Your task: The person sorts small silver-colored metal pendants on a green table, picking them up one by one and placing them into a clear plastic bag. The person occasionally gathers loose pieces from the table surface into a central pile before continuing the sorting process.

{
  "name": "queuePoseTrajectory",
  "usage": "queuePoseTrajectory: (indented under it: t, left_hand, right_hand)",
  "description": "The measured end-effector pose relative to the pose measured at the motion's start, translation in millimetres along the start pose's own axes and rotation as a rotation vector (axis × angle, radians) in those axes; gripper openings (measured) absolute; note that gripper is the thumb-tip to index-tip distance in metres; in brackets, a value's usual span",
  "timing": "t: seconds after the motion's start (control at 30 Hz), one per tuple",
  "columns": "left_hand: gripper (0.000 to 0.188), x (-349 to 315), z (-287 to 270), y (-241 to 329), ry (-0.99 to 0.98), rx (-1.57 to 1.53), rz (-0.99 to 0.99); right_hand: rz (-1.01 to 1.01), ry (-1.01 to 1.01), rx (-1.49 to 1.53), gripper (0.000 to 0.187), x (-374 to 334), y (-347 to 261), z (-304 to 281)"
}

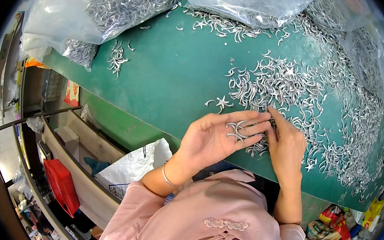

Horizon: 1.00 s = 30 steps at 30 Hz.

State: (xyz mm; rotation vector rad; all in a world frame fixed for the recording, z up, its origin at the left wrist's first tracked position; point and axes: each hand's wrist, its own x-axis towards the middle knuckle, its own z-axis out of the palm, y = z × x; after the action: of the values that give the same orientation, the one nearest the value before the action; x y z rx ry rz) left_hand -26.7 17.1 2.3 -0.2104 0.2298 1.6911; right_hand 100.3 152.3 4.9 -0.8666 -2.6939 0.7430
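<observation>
My left hand (213, 138) is turned palm up over the near edge of the green table, with its fingers slightly bent. Several small silver crescent-shaped metal pieces (236, 132) rest across its palm and finger bases. Beside its fingertips, my right hand (286, 145) has thumb and index finger drawn together; what they pinch, if anything, is hidden. Just beyond both hands spreads a loose pile of similar crescent pieces (274, 81), with a few star-shaped pieces (222, 102) among them.
Clear plastic bags full of the same pieces (129, 3) stand along the table's far side. More loose pieces (357, 136) cover the right of the green table (173, 72). At left are a red plastic basket (61, 186) and a white sack (137, 163); colourful packets (335, 219) lie lower right.
</observation>
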Motion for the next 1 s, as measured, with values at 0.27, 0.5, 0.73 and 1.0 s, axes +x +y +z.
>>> queuePoseTrajectory:
  t: [0.27,0.5,0.73,1.0]
  left_hand:
    - [0.056,-2.9,7.3,-2.9,0.069,0.003,-0.071]
    - [0.056,-4.7,6.6,-7.8,0.159,0.05,-0.126]
    - [0.05,0.1,2.1,-5.6,0.129,-0.113,-0.046]
    - [0.044,-0.9,-14.6,-7.5,-0.081,-0.466,-0.043]
  right_hand:
    - [0.145,0.042,0.298,0.027,-12.8,-12.1,-27.2]
    - [-0.133,-0.022,0.401,0.014,-5.7,-20.5,-14.4]
    - [0.511,-0.177,1.643,0.009,-6.5,1.9,-22.9]
    - [0.62,-0.227,2.104,0.018,-5.6,10.0,-10.9]
